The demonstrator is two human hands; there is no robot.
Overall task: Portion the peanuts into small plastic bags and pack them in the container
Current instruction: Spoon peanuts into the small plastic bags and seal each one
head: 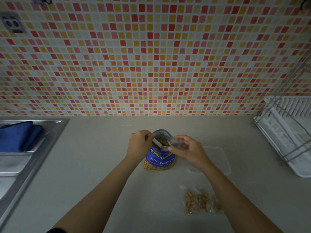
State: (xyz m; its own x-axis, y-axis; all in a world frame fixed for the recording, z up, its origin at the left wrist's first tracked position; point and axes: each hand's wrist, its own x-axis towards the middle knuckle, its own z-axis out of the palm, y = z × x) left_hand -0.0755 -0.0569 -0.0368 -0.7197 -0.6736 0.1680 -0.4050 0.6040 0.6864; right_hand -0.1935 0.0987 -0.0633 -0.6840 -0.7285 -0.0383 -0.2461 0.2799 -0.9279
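1. Standing upright in the middle of the counter point(117, 182) in the head view, the peanut bag point(159, 158) is resting on its base with its mouth facing up. This is probably so the nuts are not spilling while both hands are working at the top.
2. The left hand point(139, 145) is gripping the bag's left rim. Its fingers point(148, 134) are curling over the torn edge and pulling it outward, which seems meant to be holding the mouth wide and steadying the bag.
3. The right hand point(186, 148) is pinching a small bag point(175, 142) of clear plastic, with thumb and fingers closing on its near side. It is holding this bag right at the right rim of the open mouth, likely lining it up for filling. Whether any nuts are sitting in it yet is too blurred to tell.
4. Two or three filled bags point(200, 200) are lying flat on the counter near the right forearm, seemingly parked there for packing later.
5. The clear container point(218, 157) is lying just right of the right hand, partly under the wrist, with nothing showing inside it. By that reading, portioning is part done and packing is not yet starting.
6. A sink point(33, 165) with a blue cloth point(18, 137) is sitting at the left. A rack point(286, 132) is standing at the right, and a tiled wall point(151, 56) is rising behind.
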